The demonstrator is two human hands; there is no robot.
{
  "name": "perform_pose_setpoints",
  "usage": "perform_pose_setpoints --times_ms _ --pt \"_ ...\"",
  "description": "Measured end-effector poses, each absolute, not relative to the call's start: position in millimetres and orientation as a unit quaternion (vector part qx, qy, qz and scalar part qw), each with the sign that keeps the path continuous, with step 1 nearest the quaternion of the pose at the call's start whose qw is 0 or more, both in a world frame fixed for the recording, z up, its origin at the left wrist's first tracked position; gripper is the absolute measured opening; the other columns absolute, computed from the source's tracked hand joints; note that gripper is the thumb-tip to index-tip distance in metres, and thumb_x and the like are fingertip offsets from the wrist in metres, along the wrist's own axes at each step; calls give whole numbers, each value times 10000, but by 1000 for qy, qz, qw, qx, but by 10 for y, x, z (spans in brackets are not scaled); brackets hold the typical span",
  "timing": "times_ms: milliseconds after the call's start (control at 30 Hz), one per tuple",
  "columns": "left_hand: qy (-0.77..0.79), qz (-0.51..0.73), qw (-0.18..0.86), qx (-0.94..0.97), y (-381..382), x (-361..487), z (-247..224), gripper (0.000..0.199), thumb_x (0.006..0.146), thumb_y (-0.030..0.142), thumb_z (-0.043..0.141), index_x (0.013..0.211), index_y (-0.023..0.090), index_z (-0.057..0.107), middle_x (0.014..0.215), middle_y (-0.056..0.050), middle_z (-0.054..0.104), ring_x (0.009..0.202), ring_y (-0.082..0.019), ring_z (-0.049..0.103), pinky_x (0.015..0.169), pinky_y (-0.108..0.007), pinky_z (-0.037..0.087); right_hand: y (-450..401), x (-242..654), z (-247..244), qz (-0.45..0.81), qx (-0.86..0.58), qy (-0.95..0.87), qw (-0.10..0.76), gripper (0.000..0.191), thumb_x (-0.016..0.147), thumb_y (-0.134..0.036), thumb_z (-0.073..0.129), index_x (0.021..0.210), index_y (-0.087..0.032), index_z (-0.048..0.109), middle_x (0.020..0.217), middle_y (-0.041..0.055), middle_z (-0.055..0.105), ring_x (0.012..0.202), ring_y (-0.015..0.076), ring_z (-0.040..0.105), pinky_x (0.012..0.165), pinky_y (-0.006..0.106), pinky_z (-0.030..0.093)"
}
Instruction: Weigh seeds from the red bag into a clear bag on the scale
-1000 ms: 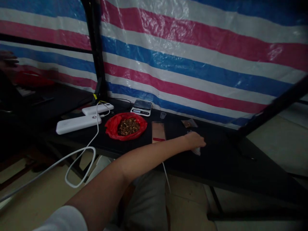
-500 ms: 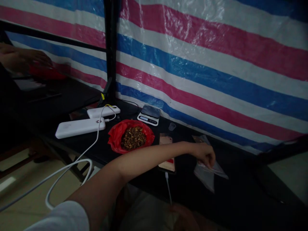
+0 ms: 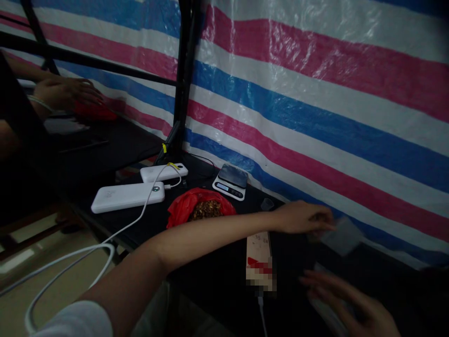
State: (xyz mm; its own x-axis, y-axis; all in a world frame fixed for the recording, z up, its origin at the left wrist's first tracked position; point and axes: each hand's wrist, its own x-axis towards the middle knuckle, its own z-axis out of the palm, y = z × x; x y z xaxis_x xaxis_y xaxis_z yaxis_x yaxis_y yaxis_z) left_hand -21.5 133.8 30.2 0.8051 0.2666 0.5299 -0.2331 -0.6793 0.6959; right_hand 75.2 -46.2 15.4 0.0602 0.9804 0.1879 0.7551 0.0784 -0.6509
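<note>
Black table [image 3: 217, 267], two power banks [image 3: 126, 197], one scale [image 3: 230, 181]; left hand [image 3: 304, 217] closed on one bag [image 3: 343, 237], right hand [image 3: 354, 302] open

A: Exposure?
B: Dim overall; black tabletop [image 3: 287, 262] nearly lost in shadow, lower right murkiest
A: Glare?
B: White streaks on striped sheet [image 3: 315, 61], strongest toward the top. Pale reflection on floor [image 3: 21, 257], lower left. Light source out of view — type cannot be told
A: Lit surfaces?
B: Scale display [image 3: 222, 186] glows faintly; phone screen [image 3: 257, 250] looks pale, its lower part broken into square blocks
A: Sharpness?
B: Power banks [image 3: 128, 196] fairly crisp. Right hand [image 3: 354, 304] and plastic bag [image 3: 342, 236] smeared — motion blur. Left hand [image 3: 307, 217] slightly soft
A: Edges?
B: Wide-angle stretch, visible at sleeve [image 3: 79, 320]
</note>
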Motion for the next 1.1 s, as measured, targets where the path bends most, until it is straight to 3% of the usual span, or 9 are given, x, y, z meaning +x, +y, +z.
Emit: perform_pose_setpoints --times_ms 167,267,433,633,867,967,1100 --pt "192 436 213 853 1819 -945 325 240 869 349 394 930 165 535 726 -4 571 674 -122 534 632 -216 374 564 568 218 208 -611 -590 484 466 801 -534 394 1074 -210 588 1144 105 590 925 221 609 569 269 538" --pt "239 423 256 836 2132 -1272 161 289 869 393 367 902 158 531 543 35 492 503 -103 486 529 -200 356 1306 275 107 278 -560 -592 509 506 763 -562 433 1062 -190 602 1172 102 572 1069 246 532 685 326 536" --pt "264 371 376 807 2604 -1648 -171 339 808 457 441 845 133 531 561 24 521 418 -96 483 442 -196 365 2171 -179 -85 305 -545 -614 482 472 682 -576 511 835 -167 690 900 87 687 908 273 614 657 376 540" --pt "305 387 299 817 2727 -1824 -347 345 804 420 461 787 108 608 495 16 508 439 -95 467 471 -190 344 2360 -313 -175 307 -518 -648 466 322 625 -475 617 792 -211 699 799 33 702 791 252 647 564 349 545" --pt "251 372 252 857 2530 -1779 -237 326 801 422 488 796 138 647 545 20 505 523 -86 444 523 -180 309 2162 -130 -223 308 -500 -646 487 334 641 -439 608 781 -144 679 736 88 699 670 238 658 629 357 533" --pt "242 361 248 866 2420 -1731 -226 320 822 406 457 810 143 639 538 30 482 516 -81 421 512 -179 286 2015 -119 -219 256 -500 -664 494 273 694 -401 563 744 -156 671 726 79 696 658 223 656 635 334 525" --pt "257 363 244 862 2313 -1660 -244 214 805 301 467 758 134 593 541 48 438 509 -73 394 504 -178 269 1875 -166 -218 97 -517 -700 482 172 726 -297 523 704 -184 651 690 50 686 636 199 654 608 286 507"
